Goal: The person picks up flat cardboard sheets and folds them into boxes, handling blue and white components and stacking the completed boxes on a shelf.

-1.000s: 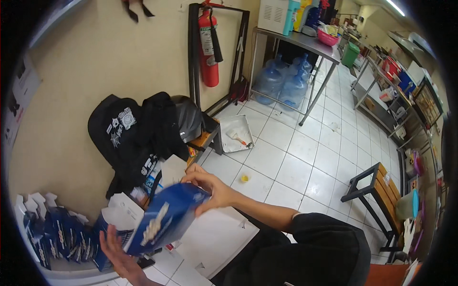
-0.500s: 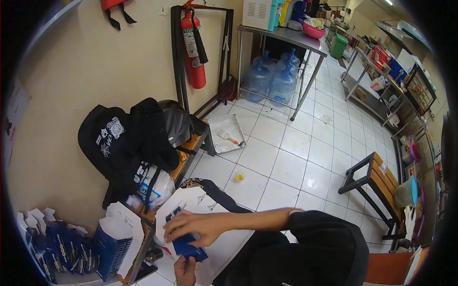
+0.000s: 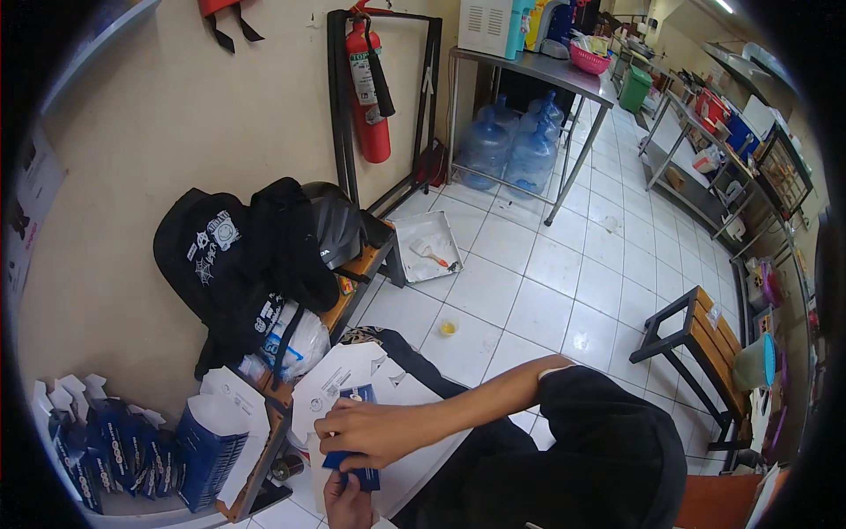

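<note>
A small blue carton [image 3: 368, 479], flat and printed, lies over the white cardboard sheet [image 3: 419, 414] on my lap. My left hand [image 3: 348, 504] grips its near end, thumb on top. Across its middle, my right hand [image 3: 377, 432] bends its fingers down onto the carton and hides much of it. The far end of the carton shows beyond my right knuckles. On the left stand several folded blue cartons [image 3: 119, 454] with white flaps, beside a larger blue-and-white carton [image 3: 211, 445].
A wooden bench [image 3: 357, 280] along the wall bears a black jacket [image 3: 233, 242] and a dark helmet [image 3: 335, 225]. Beyond it are a white tray with a brush [image 3: 427, 247], a yellow-filled cup [image 3: 448, 327] and a fire extinguisher [image 3: 370, 106]. Another bench [image 3: 718, 344] stands at right.
The blue carton has turned more upright in view. My right hand has shifted slightly right and down, and its fingers have drawn in. The whole view has shifted a little.
</note>
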A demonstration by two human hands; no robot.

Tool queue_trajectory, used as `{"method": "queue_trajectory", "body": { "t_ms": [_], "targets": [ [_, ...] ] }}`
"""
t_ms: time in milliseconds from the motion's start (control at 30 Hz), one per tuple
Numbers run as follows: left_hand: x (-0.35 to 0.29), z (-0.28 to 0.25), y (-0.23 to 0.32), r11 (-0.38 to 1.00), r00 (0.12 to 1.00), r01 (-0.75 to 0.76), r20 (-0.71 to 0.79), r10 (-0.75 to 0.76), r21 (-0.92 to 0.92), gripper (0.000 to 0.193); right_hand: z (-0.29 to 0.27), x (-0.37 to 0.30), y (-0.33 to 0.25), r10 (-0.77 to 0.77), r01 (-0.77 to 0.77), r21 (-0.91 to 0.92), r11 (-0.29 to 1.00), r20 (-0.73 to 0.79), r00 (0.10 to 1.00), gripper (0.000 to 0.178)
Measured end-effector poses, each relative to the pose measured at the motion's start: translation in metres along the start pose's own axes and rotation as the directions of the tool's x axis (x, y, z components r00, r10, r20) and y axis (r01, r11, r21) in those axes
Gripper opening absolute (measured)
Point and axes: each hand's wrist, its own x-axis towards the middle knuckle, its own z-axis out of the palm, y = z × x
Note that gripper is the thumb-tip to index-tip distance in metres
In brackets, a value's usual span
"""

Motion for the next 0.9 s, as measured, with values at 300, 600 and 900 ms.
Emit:
{"method": "queue_trajectory", "body": {
  "t_ms": [300,600,900],
  "targets": [
    [-0.031,0.029,0.039,0.951,0.972,-0.197,-0.079,0.221,0.238,0.033,0.021,-0.003,-0.006,0.054,-0.127,-0.190,0.974,-0.344,0.937,0.027],
    [-0.021,0.032,0.076,0.856,0.917,-0.372,-0.003,0.399,0.359,0.004,0.037,0.003,-0.002,-0.112,0.057,-0.288,0.956,-0.177,0.978,0.041],
    [-0.029,0.024,0.091,0.673,0.887,-0.387,0.054,0.459,0.630,0.009,0.035,0.005,0.002,0.109,-0.106,-0.153,0.983,0.012,0.994,0.038]
  ]
}}
